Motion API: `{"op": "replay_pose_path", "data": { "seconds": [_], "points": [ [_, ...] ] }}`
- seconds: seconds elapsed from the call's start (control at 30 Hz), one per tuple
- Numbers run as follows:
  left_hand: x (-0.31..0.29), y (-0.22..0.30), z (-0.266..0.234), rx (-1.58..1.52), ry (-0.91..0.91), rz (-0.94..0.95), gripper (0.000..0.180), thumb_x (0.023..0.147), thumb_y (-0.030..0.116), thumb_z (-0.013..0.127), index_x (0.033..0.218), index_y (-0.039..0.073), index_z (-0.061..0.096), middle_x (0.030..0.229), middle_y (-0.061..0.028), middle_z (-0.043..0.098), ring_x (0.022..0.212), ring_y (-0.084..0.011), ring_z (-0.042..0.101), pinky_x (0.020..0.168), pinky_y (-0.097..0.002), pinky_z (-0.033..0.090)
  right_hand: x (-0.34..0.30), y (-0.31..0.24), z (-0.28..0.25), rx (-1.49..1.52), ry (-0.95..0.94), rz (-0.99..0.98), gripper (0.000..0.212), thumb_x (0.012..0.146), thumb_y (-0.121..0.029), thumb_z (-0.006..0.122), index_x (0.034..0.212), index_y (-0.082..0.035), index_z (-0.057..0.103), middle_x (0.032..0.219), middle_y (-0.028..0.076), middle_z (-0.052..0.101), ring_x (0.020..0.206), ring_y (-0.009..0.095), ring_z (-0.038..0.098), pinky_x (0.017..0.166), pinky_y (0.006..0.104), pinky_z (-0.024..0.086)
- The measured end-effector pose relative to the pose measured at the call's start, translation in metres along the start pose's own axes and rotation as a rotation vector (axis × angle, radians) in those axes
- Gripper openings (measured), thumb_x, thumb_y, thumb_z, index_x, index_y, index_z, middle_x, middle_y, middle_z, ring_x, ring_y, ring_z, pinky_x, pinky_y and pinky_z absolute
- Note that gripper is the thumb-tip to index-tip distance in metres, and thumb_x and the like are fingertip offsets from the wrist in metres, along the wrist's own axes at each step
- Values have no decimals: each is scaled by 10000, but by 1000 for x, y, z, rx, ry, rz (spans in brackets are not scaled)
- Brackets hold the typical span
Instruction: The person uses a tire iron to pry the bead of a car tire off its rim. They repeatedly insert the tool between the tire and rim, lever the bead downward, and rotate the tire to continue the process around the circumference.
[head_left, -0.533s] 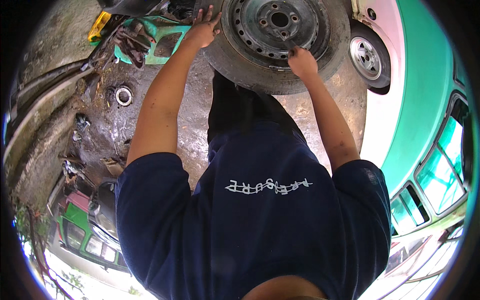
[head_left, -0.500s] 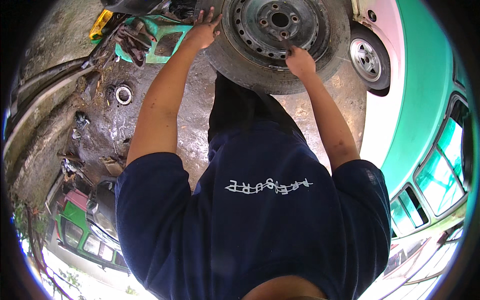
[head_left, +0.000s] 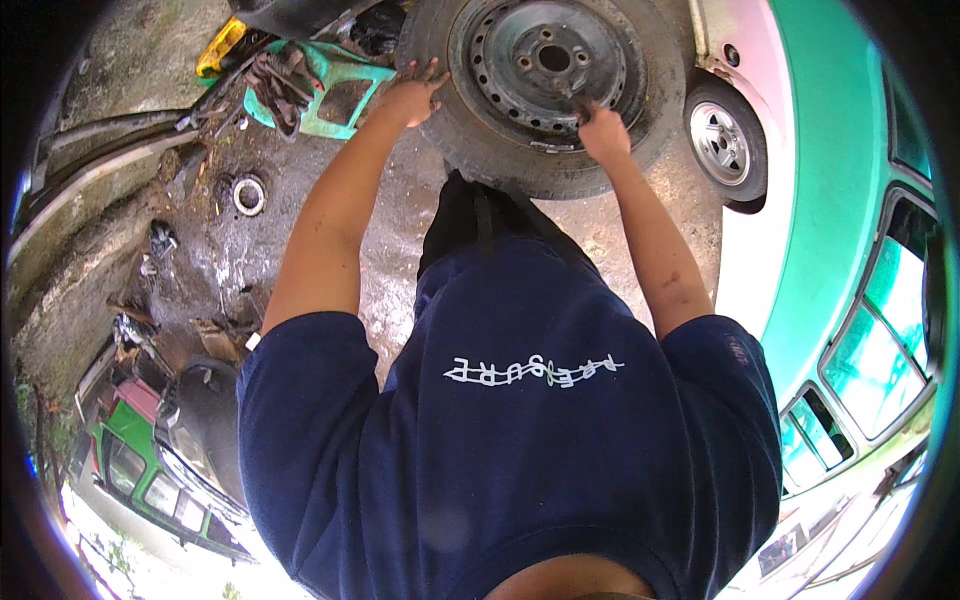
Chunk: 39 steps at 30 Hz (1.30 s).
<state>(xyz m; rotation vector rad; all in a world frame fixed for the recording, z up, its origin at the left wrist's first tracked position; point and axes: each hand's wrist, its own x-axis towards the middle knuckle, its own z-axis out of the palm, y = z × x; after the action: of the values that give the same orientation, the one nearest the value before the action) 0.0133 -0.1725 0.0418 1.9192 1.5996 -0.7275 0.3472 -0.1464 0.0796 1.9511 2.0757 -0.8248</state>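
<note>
- While the wheel (head_left: pixel 545 85) is kept standing on its tread on the concrete ground (head_left: pixel 400 215), it is gripped from both sides, its dark steel rim (head_left: pixel 545 65) turned toward the camera.
- The left hand (head_left: pixel 408 97) is laid on the tyre's sidewall at the wheel's left edge, fingers spread and pressed flat; nothing is enclosed in it.
- The right hand (head_left: pixel 600 128) is hooked over the lower right lip of the rim, fingers curled into it in a firm grasp.
- Judged from this, the wheel is already off any vehicle and free on the ground; it is only being steadied or shifted, and no fitting or setting down is seen to be done yet.
- Just beyond the left hand, a green plastic stool (head_left: pixel 330 95) is seen lying among scrap metal, with a yellow object (head_left: pixel 220 48) farther out.
- Below that hand's forearm, a small white ring (head_left: pixel 248 195) is seen on the stained ground.
- To the outer side of the right hand, a mounted car wheel (head_left: pixel 725 145) is seen under a pink and green vehicle body (head_left: pixel 830 200).
</note>
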Motion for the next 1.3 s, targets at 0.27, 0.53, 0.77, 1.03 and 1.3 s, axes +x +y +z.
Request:
{"op": "replay_pose_path", "data": {
  "seconds": [0.27,0.53,0.77,1.03,1.3],
  "points": [
    [-1,-4,-3,-1,12,42,723,935,417,515,1519,298,106,1591,-6,-35,1450,-342,48,1157,-470,202,-4,11,-14,35,-5,124,337,868,-295,556,1175,-182,635,1055,197,657,1006,373,622,850,460,506],
    [2,-2,-4,-41,-13,13,761,921,511,492,1521,287,82,1590,-2,-48,1452,-331,35,1168,-483,144,1,12,-13,-21,-5,82,319,885,-305,541,1175,-212,635,1036,190,663,1006,367,624,859,457,505],
    [11,40,33,-329,207,-204,924,856,639,494,1524,250,-11,1586,-10,-117,1443,-369,-76,1152,-539,90,11,51,-29,5,0,-23,310,881,-320,550,1143,-190,651,1033,189,665,986,377,629,832,477,508],
    [6,90,38,-441,119,-385,1011,828,637,547,1518,231,-69,1566,-41,-206,1421,-383,-181,1116,-618,13,11,20,-9,2,-71,-154,315,871,-314,554,1139,-181,650,1022,180,670,985,374,630,849,478,510],
    [6,89,32,-457,29,-360,1031,831,615,563,1506,246,-123,1549,-68,-254,1407,-402,-211,1099,-641,-11,3,36,-22,3,-34,-29,299,875,-293,541,1110,-145,650,1014,205,664,980,388,629,847,478,509]
  ]
}}
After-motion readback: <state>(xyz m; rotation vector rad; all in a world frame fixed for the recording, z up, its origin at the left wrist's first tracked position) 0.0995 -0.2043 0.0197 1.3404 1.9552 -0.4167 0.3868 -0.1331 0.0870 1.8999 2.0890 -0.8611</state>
